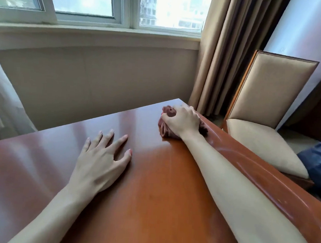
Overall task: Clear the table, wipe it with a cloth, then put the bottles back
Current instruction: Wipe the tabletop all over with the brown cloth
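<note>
Left hand: your left hand lies flat on the worktop, palm down, its fingers straight and spread, holding nothing. It looks like a brace while the other arm reaches.
Worktop: the glossy brown surface carries nothing but your two hands and the cloth, so you can judge the clearing step as done.
Cloth: one brown cloth, bunched, sits on the worktop near the far right corner, just beside the right edge.
Right hand: your right hand is on top of the cloth with its fingers curled round the bunched fabric, pressing it down against the surface.
Chair: one padded chair stands to the right of the worktop, close to its edge.
Bottles: none are in view, so you cannot tell from here where they were put.
Progress: you appear to be in the middle step, the wipe. How much of the surface has been covered cannot be told; no wet trail or streak shows clearly.
Left to do: finish the wipe, then bring the bottles back.
Count: two hands, one cloth, one chair, no bottles visible.
</note>
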Available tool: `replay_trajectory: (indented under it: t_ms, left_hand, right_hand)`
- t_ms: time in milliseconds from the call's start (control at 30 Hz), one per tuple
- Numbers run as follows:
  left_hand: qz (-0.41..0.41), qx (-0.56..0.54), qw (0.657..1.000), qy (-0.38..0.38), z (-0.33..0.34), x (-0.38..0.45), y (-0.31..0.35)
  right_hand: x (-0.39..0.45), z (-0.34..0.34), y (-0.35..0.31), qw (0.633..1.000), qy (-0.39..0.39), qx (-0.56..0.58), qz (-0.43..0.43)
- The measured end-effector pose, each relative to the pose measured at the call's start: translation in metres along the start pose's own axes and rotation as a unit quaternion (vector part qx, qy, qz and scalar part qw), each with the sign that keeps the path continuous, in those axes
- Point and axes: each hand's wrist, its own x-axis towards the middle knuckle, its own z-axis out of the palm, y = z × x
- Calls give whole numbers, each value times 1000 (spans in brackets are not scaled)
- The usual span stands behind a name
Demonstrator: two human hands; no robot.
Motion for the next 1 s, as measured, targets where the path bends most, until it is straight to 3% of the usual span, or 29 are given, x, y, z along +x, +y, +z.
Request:
replay_trajectory:
  t_ms: [133,267,367,733,867,1000]
  left_hand:
    - [-8,3,1000,9,3,3,1]
    - [-22,1,1000,5,3,5,0]
    - [-23,0,1000,-2,2,4,1]
    - [-9,18,999,-39,-3,1,2]
    - [-6,22,999,-43,-4,-2,2]
    - [-5,18,999,-36,-3,-5,3]
  right_hand:
    - [90,33,9,1000,5,-10,25]
    - [114,45,9,999,2,-14,35]
    - [73,31,5,1000,-4,2,4]
    - [-203,-74,-19,994,-35,32,-102]
    - [-202,-75,-19,995,-38,33,-89]
    - [-131,-50,-13,998,-35,15,-59]
